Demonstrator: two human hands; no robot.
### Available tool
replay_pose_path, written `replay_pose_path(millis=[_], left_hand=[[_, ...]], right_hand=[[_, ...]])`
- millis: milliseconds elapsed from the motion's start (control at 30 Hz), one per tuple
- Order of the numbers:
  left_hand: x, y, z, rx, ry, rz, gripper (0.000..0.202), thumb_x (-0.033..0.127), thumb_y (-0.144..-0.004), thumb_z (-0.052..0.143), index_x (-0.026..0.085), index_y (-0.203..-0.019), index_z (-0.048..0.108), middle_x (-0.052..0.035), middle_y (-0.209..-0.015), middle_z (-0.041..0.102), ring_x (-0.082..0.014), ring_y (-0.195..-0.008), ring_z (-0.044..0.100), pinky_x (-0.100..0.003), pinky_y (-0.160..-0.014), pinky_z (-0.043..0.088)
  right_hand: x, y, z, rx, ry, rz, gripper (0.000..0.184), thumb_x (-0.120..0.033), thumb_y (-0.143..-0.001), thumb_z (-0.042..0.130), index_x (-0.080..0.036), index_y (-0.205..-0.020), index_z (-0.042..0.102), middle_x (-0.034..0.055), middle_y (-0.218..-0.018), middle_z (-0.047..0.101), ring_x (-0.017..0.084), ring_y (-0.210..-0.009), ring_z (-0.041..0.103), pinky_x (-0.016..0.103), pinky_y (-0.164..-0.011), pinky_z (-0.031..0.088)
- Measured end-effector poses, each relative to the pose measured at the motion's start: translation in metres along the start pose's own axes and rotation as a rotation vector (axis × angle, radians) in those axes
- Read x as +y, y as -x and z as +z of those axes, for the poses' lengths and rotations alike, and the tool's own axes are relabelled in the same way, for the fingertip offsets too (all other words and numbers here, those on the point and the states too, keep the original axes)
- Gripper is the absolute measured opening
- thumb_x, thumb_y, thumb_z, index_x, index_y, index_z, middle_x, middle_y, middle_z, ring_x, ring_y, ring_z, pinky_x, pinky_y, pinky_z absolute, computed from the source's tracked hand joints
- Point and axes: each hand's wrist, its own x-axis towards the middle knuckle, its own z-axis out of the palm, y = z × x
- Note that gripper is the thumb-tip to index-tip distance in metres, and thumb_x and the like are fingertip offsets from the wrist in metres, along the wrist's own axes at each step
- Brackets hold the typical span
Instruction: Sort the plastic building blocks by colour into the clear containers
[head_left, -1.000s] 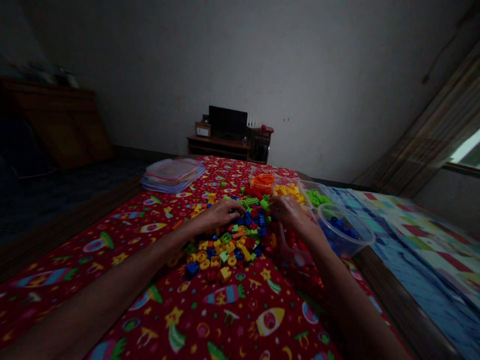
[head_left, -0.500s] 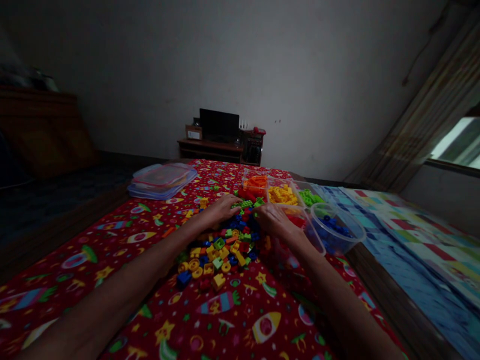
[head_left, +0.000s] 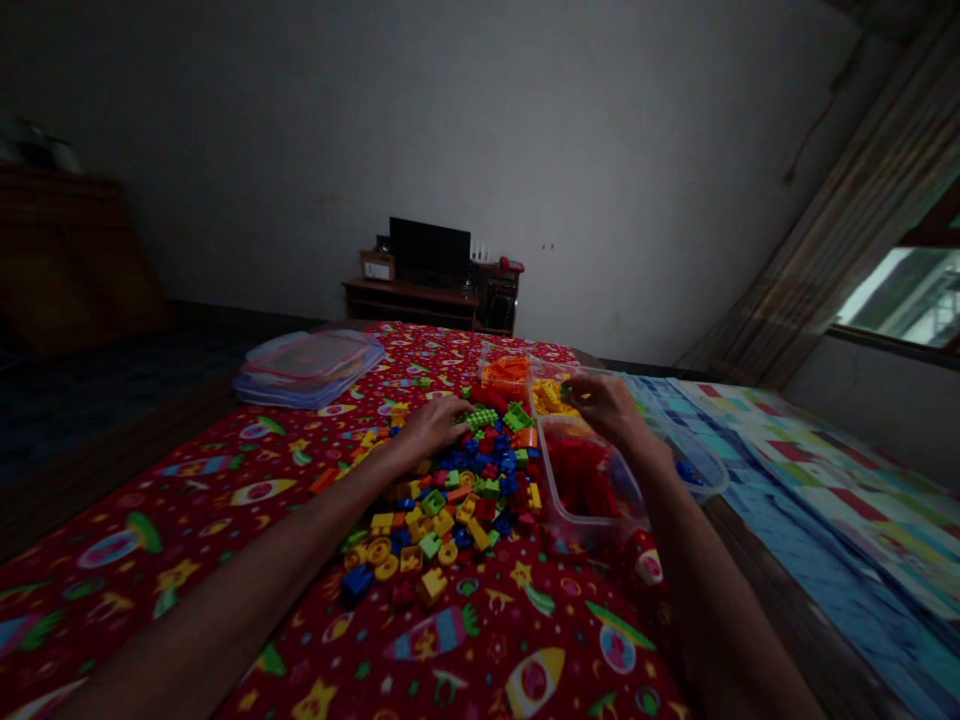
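Observation:
A heap of small coloured toy bricks (head_left: pixel 450 490) lies on a red patterned cloth (head_left: pixel 225 500). My left hand (head_left: pixel 431 425) rests on the far left side of the heap, fingers curled down among the bricks. My right hand (head_left: pixel 604 402) is lifted over the clear tubs, fingers pinched on a small green brick (head_left: pixel 566 392). Below it stand a tub of red bricks (head_left: pixel 581 480), a tub of yellow bricks (head_left: pixel 547 395) and a tub of orange bricks (head_left: pixel 506 368). A round tub with blue bricks (head_left: pixel 697 475) sits partly behind my right forearm.
A stack of clear lids (head_left: pixel 311 362) lies at the far left of the cloth. A blue patterned mat (head_left: pixel 825 500) lies to the right beyond a wooden edge. A low cabinet with a dark screen (head_left: pixel 431 270) stands against the back wall.
My right hand has risen from the brick heap and moved right and away, over the tubs, with a green brick pinched in it. My left hand stays on the heap.

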Motion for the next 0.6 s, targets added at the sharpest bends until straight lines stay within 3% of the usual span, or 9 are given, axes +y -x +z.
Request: replay_pose_path(millis=[167,300,400,600], left_hand=[[0.005,-0.002,-0.006,-0.015,-0.028,-0.020,0.029,0.029,-0.074,0.060,0.021,-0.100,0.071,-0.0055,-0.100,0.072,-0.0229,-0.095,0.064,-0.031,-0.087,0.049],[0.007,-0.003,-0.012,-0.006,-0.031,-0.034,0.028,0.028,-0.074,0.059,0.022,-0.098,0.072,-0.0050,-0.102,0.073,-0.0239,-0.097,0.064,-0.032,-0.089,0.049],[0.008,-0.004,-0.018,-0.009,0.033,-0.070,0.028,0.028,-0.074,0.058,0.022,-0.098,0.072,-0.0039,-0.101,0.073,-0.0237,-0.095,0.065,-0.032,-0.087,0.050],[0.015,-0.003,-0.029,-0.059,0.263,-0.111,0.029,0.031,-0.074,0.058,0.018,-0.095,0.072,-0.0041,-0.095,0.075,-0.0235,-0.087,0.067,-0.032,-0.081,0.052]], right_hand=[[0.061,-0.035,-0.015,0.104,0.098,0.255,0.026,-0.020,-0.080,0.058,-0.015,-0.101,0.073,0.0105,-0.091,0.074,0.019,-0.084,0.067,0.026,-0.074,0.047],[0.077,-0.044,-0.020,0.033,0.133,0.330,0.034,-0.025,-0.082,0.058,-0.007,-0.110,0.069,0.0150,-0.090,0.073,0.021,-0.085,0.068,0.029,-0.079,0.047],[0.057,-0.033,-0.015,0.034,0.072,0.220,0.033,-0.026,-0.085,0.055,-0.010,-0.111,0.068,0.0148,-0.094,0.072,0.020,-0.087,0.067,0.028,-0.079,0.047],[-0.018,0.001,0.004,-0.101,-0.143,-0.084,0.026,-0.021,-0.085,0.056,-0.015,-0.106,0.069,0.0095,-0.089,0.072,0.015,-0.076,0.065,0.023,-0.065,0.045]])
